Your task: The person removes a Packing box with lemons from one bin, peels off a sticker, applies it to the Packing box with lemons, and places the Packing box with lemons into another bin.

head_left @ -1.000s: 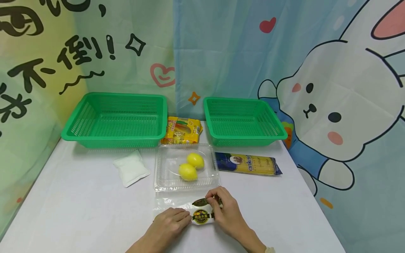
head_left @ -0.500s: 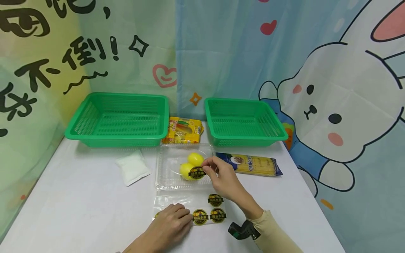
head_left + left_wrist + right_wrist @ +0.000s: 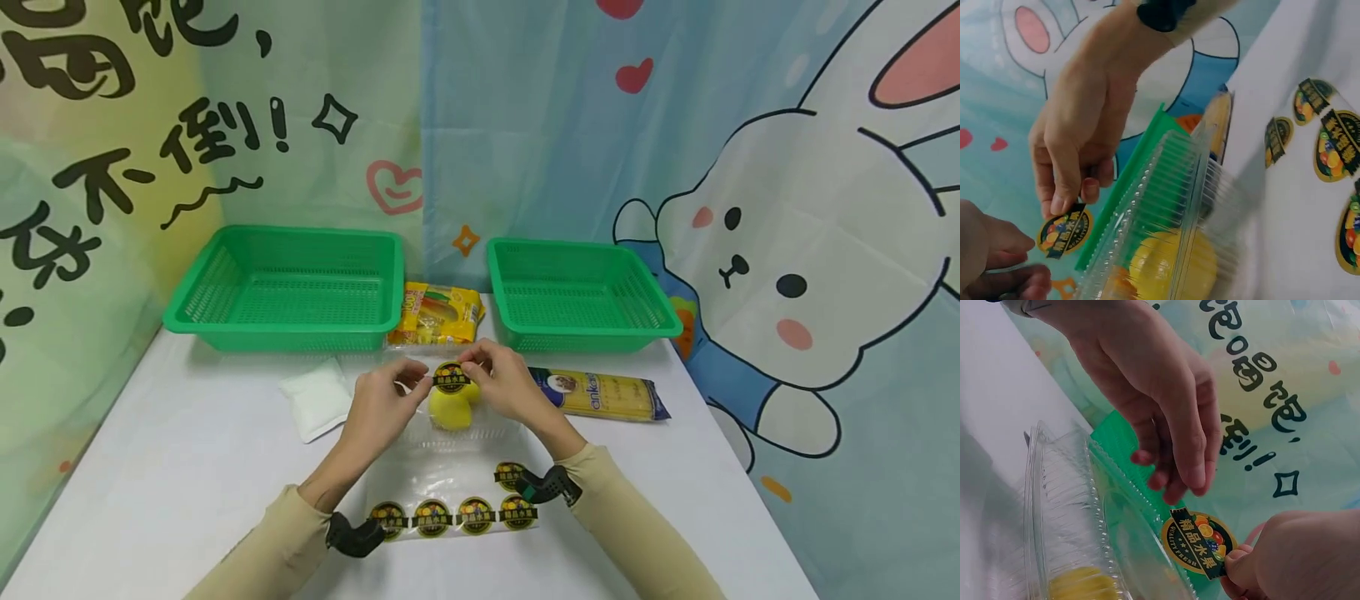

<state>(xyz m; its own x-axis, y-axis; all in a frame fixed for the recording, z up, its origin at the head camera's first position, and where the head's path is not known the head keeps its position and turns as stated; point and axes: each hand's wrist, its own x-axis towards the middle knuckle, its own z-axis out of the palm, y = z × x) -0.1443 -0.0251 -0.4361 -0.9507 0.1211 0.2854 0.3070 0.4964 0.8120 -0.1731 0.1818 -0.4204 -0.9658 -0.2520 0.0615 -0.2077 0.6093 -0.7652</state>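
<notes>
My right hand point(image 3: 507, 385) pinches a round black-and-gold fruit sticker point(image 3: 452, 378) by its right edge, over the clear plastic clamshell box point(image 3: 420, 435). Facing it, my left hand point(image 3: 379, 410) has its fingertips close to the sticker's other edge; in the right wrist view a small gap shows between them. Two yellow lemons point(image 3: 450, 412) sit inside the box, partly hidden behind the sticker. A closer look at the lid's ribbed edge and one lemon point(image 3: 1172, 265) comes from the left wrist view. In front of the box lies a sticker sheet point(image 3: 435, 475) with several stickers on it.
Two green baskets point(image 3: 292, 327) point(image 3: 585, 335) stand at the back, a yellow snack packet point(image 3: 438, 315) between them. To the right lies a bag of spaghetti point(image 3: 611, 395), to the left a white pouch point(image 3: 315, 402). A printed curtain point(image 3: 525, 125) hangs behind the table.
My right hand has peeled a sticker off the sheet and carried it forward over the box. My left hand has left the sheet and come up beside the sticker.
</notes>
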